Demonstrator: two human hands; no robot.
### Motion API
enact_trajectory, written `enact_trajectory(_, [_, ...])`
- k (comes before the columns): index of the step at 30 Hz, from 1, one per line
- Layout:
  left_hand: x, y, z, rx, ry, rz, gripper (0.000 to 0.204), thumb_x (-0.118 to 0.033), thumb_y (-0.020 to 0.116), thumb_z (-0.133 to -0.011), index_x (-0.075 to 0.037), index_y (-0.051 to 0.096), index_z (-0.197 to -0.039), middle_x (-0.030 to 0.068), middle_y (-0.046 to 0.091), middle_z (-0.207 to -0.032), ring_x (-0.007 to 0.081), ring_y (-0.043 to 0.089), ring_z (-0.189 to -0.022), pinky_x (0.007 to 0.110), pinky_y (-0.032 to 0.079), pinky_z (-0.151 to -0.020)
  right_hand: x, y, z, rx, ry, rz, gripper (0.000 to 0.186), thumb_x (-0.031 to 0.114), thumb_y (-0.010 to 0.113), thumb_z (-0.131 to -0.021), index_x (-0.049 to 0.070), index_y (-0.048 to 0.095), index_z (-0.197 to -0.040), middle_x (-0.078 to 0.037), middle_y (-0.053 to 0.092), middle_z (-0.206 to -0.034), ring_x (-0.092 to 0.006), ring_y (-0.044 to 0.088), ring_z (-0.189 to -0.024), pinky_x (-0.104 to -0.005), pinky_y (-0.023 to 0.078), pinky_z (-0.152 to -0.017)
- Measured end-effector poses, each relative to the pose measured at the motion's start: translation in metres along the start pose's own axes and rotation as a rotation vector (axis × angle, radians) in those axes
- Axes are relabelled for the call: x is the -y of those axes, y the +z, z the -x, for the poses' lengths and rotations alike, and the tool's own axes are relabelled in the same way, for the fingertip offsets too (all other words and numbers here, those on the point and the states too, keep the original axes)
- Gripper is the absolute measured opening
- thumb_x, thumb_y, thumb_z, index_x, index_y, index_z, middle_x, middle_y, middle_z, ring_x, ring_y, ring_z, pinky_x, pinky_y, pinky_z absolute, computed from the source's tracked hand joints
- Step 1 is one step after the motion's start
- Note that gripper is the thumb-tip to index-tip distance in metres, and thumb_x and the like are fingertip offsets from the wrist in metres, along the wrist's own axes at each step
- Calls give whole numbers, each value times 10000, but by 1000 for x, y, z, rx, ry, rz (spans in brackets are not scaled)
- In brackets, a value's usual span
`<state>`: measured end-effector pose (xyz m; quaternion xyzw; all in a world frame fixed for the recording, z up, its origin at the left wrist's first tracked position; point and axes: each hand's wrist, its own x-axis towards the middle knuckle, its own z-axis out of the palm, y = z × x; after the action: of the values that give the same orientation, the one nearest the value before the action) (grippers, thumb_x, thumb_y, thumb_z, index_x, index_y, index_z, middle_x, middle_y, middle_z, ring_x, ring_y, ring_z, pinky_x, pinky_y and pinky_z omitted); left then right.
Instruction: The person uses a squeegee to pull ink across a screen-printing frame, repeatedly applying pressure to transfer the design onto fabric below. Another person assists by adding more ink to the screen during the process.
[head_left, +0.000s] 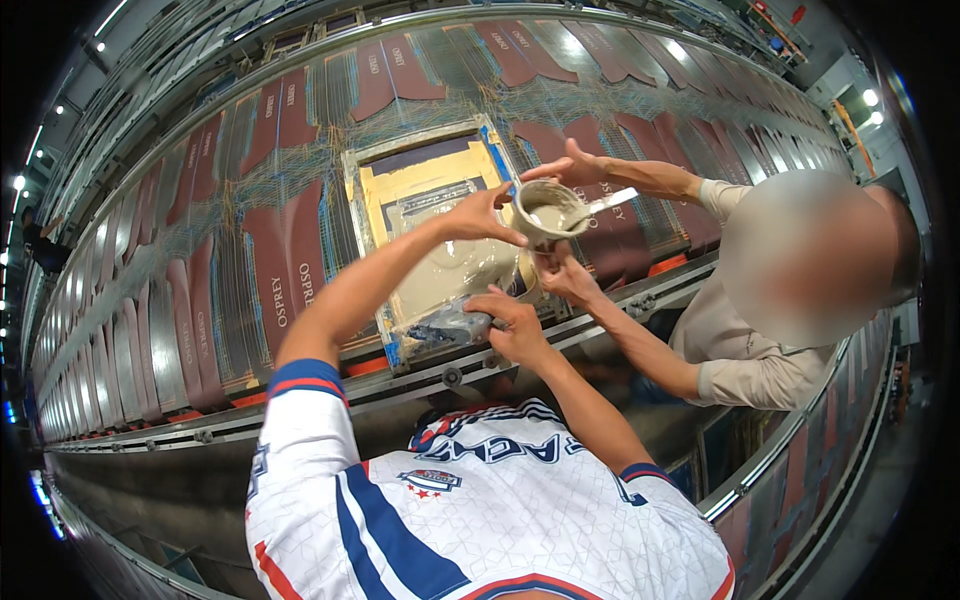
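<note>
A tub (550, 218) of beige paste, with a pale spatula (606, 204) leaning in it, is held over the right side of a printing screen frame (357, 215). My left hand (482, 216) grips the tub's left side, thumb and fingers spread around its rim. Another person's hands are on the tub's right and underside. Wet beige ink (450, 262) lies pooled across the screen's mesh. My right hand (518, 328) bends its fingers over the frame's near end, against a grey plastic-covered part (440, 326); what lies under its fingertips is partly hidden.
A long printing table carries rows of maroon fabric panels (290, 255) with pale lettering. A metal rail (240, 408) runs along its near edge. The other person (740, 330) stands close on my right, arms reaching over the table. Another table (810, 470) lies at lower right.
</note>
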<state>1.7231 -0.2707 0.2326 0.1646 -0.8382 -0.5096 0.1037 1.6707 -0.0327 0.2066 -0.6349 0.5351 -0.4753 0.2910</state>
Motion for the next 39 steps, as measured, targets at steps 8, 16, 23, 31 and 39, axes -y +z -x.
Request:
enact_trajectory(8, [-79,-156,62,-17,297,1293,1009,-811,281,-964,-33,267,-1607,248,484,-1516,402,574,-1272,473,438,-1124,-29,-2,-3,-41,95,27,461,-90,600,-754,71,725,-1168,-109,752,-1135,-285,702,-1107,-478,379,-1190])
enact_trajectory(16, [-60,-301,191,-1059,1405,1766,903,-724,279,-1025,-108,104,-1662,244,473,-1526,418,514,-1349,619,426,-1116,-15,12,-39,13,149,181,387,-62,648,-783,50,723,-1146,-152,741,-1062,-341,685,-1030,-402,517,-937])
enact_trajectory(23, [-30,-266,209,-1312,1226,1949,637,-528,268,-1099,-42,392,-1491,235,601,-1321,367,648,-1134,516,586,-911,-3,8,-62,66,10,336,358,-29,710,-803,68,696,-1147,-155,729,-1033,-379,673,-1003,-444,499,-887])
enact_trajectory(31, [4,-20,140,-205,-23,-404,418,-308,807,-748,-43,721,-1060,164,744,-1062,281,686,-990,425,546,-881,-16,-6,-100,75,-131,508,380,-103,618,-811,66,499,-1130,-167,681,-893,-399,667,-888,-481,453,-831])
enact_trajectory(39, [21,-9,88,-144,-423,-665,520,-577,790,-755,-66,737,-833,197,712,-771,403,699,-763,489,539,-737,-33,-23,-131,27,-259,512,556,-61,699,-797,64,564,-1322,-178,685,-1101,-404,620,-1090,-477,470,-939])
